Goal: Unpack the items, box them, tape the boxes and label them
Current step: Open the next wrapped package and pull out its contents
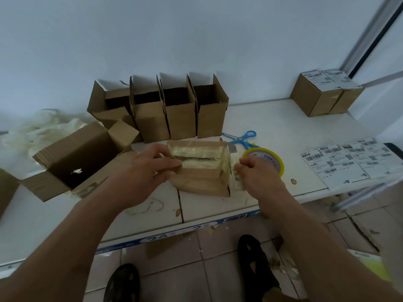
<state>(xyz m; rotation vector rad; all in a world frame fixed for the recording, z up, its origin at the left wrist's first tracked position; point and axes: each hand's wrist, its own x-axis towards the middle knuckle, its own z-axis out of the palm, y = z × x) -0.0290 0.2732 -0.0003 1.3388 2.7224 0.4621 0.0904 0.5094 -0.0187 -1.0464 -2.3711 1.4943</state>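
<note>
Head cam's showing the taping step: left hand is gripping the small box on the table, right hand is pinching tape at its end. Next it's probably needing pressing down, then a label.

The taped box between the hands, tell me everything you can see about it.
The taped box is brown cardboard, lying on its side on the white table, its top seam covered with glossy clear tape. The left hand grips its left end; the right hand pinches tape at its right end, in front of the yellow tape roll.
</note>
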